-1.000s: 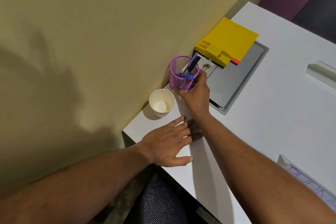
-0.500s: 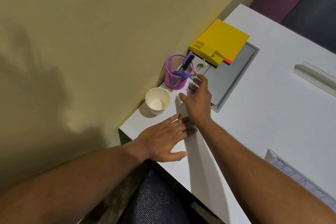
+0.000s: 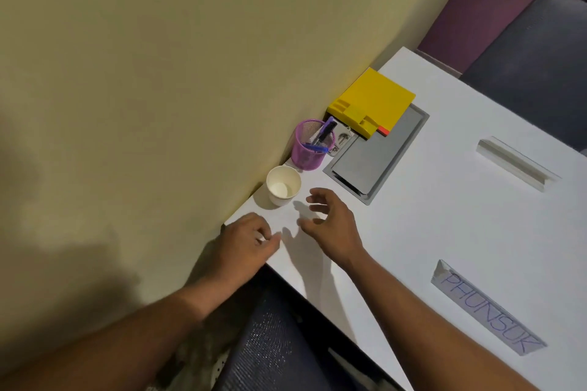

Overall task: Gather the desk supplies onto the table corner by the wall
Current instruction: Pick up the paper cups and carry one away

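Observation:
A purple mesh pen holder [image 3: 310, 149] with blue pens [image 3: 322, 136] stands upright against the beige wall. Just in front of it sits an empty white paper cup [image 3: 283, 186]. A yellow box [image 3: 371, 102] lies further back along the wall, partly over a grey hatch. My right hand [image 3: 333, 225] hovers over the white table [image 3: 444, 216], fingers spread, holding nothing, a short way in front of the cup. My left hand [image 3: 246, 243] rests at the table's corner edge with fingers curled loosely, holding nothing.
A grey cable hatch [image 3: 378, 155] is set into the table beside the pen holder. Two clear name stands [image 3: 514, 163] [image 3: 486, 308] lie to the right, the nearer reading PHUNSUK. A dark chair seat [image 3: 270, 343] is below the table edge.
My right hand let go of the purple pen holder, leaving it by the wall, and drew back toward me. My left hand slid back to the table corner and curled.

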`<state>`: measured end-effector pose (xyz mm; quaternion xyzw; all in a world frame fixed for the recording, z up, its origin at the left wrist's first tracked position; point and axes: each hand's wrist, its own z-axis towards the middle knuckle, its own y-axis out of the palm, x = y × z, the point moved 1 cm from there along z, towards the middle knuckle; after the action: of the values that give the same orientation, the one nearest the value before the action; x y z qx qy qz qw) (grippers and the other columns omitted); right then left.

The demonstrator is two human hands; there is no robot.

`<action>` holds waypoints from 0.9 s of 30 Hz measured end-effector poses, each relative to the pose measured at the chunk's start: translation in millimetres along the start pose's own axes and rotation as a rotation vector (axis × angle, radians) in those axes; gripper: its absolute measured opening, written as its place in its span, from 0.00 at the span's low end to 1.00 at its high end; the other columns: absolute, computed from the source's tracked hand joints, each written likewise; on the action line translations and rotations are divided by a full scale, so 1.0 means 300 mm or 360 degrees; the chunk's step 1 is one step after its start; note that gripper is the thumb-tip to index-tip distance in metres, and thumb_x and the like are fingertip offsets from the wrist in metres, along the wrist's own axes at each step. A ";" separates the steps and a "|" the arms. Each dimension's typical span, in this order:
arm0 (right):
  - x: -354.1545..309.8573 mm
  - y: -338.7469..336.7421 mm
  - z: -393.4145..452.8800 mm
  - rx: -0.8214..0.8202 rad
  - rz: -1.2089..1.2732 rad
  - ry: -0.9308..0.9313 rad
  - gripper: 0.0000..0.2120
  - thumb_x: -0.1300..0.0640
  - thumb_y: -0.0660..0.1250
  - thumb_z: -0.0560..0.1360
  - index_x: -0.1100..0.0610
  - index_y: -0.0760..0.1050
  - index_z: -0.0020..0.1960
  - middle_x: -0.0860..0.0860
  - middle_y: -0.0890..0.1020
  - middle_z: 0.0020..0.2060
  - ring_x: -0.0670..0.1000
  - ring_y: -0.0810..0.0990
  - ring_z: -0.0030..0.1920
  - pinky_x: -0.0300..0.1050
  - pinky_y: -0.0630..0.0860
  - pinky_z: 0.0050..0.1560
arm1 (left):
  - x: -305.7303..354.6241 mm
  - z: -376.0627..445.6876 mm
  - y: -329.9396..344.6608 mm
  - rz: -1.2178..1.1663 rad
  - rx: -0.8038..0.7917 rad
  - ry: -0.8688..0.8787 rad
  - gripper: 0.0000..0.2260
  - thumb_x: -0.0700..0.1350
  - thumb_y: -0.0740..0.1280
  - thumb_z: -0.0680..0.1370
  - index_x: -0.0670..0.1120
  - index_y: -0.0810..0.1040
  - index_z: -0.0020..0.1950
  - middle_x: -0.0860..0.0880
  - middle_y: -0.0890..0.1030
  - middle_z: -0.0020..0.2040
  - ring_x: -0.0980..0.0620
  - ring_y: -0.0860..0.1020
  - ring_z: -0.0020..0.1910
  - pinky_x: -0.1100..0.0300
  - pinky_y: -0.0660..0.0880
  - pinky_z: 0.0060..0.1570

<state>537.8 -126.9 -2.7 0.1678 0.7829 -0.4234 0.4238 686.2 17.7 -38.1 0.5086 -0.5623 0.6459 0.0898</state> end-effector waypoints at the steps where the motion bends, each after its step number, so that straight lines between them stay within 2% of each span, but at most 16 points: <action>1: -0.002 0.022 0.020 -0.0017 -0.0007 0.0009 0.34 0.56 0.79 0.71 0.51 0.69 0.74 0.47 0.78 0.67 0.49 0.80 0.61 0.47 0.82 0.61 | -0.011 0.016 -0.012 -0.0002 0.0069 -0.0095 0.14 0.59 0.76 0.75 0.57 0.72 0.45 0.59 0.79 0.47 0.58 0.83 0.44 0.53 0.81 0.40; 3: -0.005 0.061 0.053 -0.0020 -0.0021 0.0035 0.39 0.54 0.80 0.69 0.50 0.66 0.75 0.47 0.76 0.70 0.50 0.79 0.63 0.47 0.80 0.61 | -0.008 0.056 -0.015 -0.0086 0.0080 -0.0243 0.20 0.57 0.79 0.74 0.57 0.70 0.54 0.56 0.78 0.58 0.51 0.83 0.55 0.49 0.82 0.48; 5: -0.009 0.094 0.076 -0.0002 -0.0016 0.0036 0.41 0.54 0.81 0.68 0.49 0.65 0.76 0.48 0.74 0.71 0.51 0.78 0.63 0.45 0.77 0.58 | 0.008 0.100 0.002 -0.0150 0.0014 -0.0247 0.31 0.55 0.81 0.72 0.58 0.67 0.69 0.52 0.76 0.70 0.47 0.79 0.67 0.44 0.80 0.60; 6: -0.011 0.105 0.085 0.0008 -0.0003 0.0034 0.41 0.55 0.80 0.68 0.49 0.66 0.75 0.48 0.74 0.71 0.51 0.78 0.62 0.43 0.76 0.57 | 0.022 0.121 0.015 -0.0184 -0.0028 -0.0223 0.37 0.52 0.81 0.72 0.56 0.65 0.76 0.51 0.73 0.75 0.46 0.75 0.72 0.45 0.77 0.67; 8: -0.016 0.120 0.100 0.0027 0.0025 0.0035 0.38 0.57 0.80 0.68 0.48 0.67 0.74 0.47 0.76 0.69 0.51 0.77 0.61 0.40 0.74 0.54 | 0.046 0.160 0.036 -0.0274 -0.0091 -0.0198 0.45 0.43 0.81 0.74 0.49 0.59 0.84 0.48 0.67 0.81 0.47 0.68 0.79 0.54 0.67 0.76; 9: -0.019 0.126 0.105 0.0027 0.0033 0.0039 0.37 0.58 0.79 0.68 0.48 0.69 0.73 0.46 0.77 0.68 0.51 0.78 0.61 0.39 0.74 0.53 | 0.050 0.177 0.046 -0.0312 -0.0096 -0.0180 0.46 0.40 0.81 0.73 0.47 0.58 0.85 0.47 0.66 0.82 0.47 0.66 0.81 0.58 0.64 0.76; 11: -0.028 0.135 0.108 0.0010 0.0027 0.0046 0.34 0.57 0.78 0.68 0.48 0.71 0.71 0.45 0.78 0.64 0.50 0.79 0.61 0.39 0.75 0.53 | 0.052 0.197 0.052 -0.0348 -0.0078 -0.0149 0.44 0.36 0.81 0.71 0.47 0.63 0.83 0.46 0.70 0.80 0.47 0.69 0.79 0.60 0.65 0.75; 13: -0.043 0.131 0.099 0.0016 0.0024 0.0049 0.33 0.56 0.78 0.68 0.48 0.72 0.70 0.43 0.78 0.62 0.49 0.79 0.60 0.39 0.76 0.53 | 0.082 0.189 0.018 -0.0312 -0.0088 -0.0165 0.39 0.37 0.80 0.72 0.47 0.68 0.80 0.47 0.76 0.76 0.46 0.74 0.75 0.62 0.68 0.67; 15: -0.072 0.109 0.074 0.0033 0.0016 0.0019 0.31 0.54 0.78 0.70 0.48 0.72 0.71 0.41 0.77 0.61 0.46 0.78 0.59 0.37 0.75 0.52 | 0.110 0.169 -0.017 -0.0279 -0.0113 -0.0152 0.34 0.39 0.79 0.75 0.48 0.70 0.79 0.48 0.78 0.73 0.46 0.76 0.72 0.66 0.67 0.58; 16: -0.092 0.091 0.053 0.0035 0.0017 -0.0003 0.31 0.52 0.78 0.71 0.48 0.72 0.71 0.41 0.77 0.61 0.45 0.78 0.58 0.38 0.76 0.54 | 0.126 0.152 -0.037 -0.0296 -0.0119 -0.0124 0.34 0.41 0.79 0.75 0.48 0.70 0.78 0.48 0.79 0.73 0.47 0.77 0.71 0.67 0.67 0.57; 19: -0.158 0.023 -0.045 0.0051 0.0041 -0.0044 0.29 0.51 0.77 0.72 0.48 0.73 0.71 0.42 0.79 0.63 0.45 0.80 0.58 0.40 0.78 0.55 | 0.184 0.093 -0.094 -0.0376 -0.0133 -0.0029 0.36 0.45 0.80 0.75 0.50 0.69 0.80 0.50 0.78 0.73 0.49 0.76 0.71 0.57 0.74 0.64; 22: -0.223 -0.060 -0.196 0.0140 0.0095 -0.0036 0.28 0.47 0.77 0.73 0.47 0.74 0.71 0.41 0.80 0.62 0.44 0.82 0.57 0.37 0.78 0.53 | 0.278 0.014 -0.148 -0.0376 -0.0225 0.0072 0.36 0.47 0.81 0.74 0.53 0.70 0.78 0.56 0.78 0.69 0.54 0.78 0.68 0.57 0.77 0.60; 24: -0.260 -0.129 -0.313 0.0229 0.0133 -0.0035 0.30 0.43 0.77 0.72 0.46 0.73 0.71 0.40 0.80 0.62 0.44 0.83 0.57 0.37 0.79 0.52 | 0.350 -0.033 -0.169 -0.0414 -0.0296 0.0181 0.36 0.49 0.83 0.72 0.54 0.71 0.76 0.55 0.80 0.68 0.53 0.80 0.66 0.54 0.82 0.60; 25: -0.277 -0.167 -0.374 0.0277 0.0153 -0.0031 0.31 0.42 0.77 0.71 0.46 0.73 0.71 0.40 0.80 0.62 0.43 0.83 0.57 0.37 0.80 0.51 | 0.395 -0.055 -0.181 -0.0411 -0.0347 0.0252 0.36 0.50 0.83 0.71 0.54 0.72 0.76 0.55 0.80 0.67 0.54 0.80 0.64 0.55 0.83 0.59; 27: -0.306 -0.245 -0.496 0.0361 0.0181 -0.0031 0.31 0.41 0.77 0.72 0.46 0.72 0.71 0.40 0.81 0.61 0.43 0.83 0.57 0.37 0.80 0.50 | 0.490 -0.103 -0.208 -0.0375 -0.0467 0.0405 0.36 0.50 0.83 0.71 0.55 0.71 0.75 0.57 0.79 0.65 0.57 0.78 0.62 0.65 0.80 0.55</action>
<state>468.2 -41.2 151.5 0.2546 0.7151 -0.4860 0.4331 643.2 -2.2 117.6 0.4667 -0.5711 0.6011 0.3077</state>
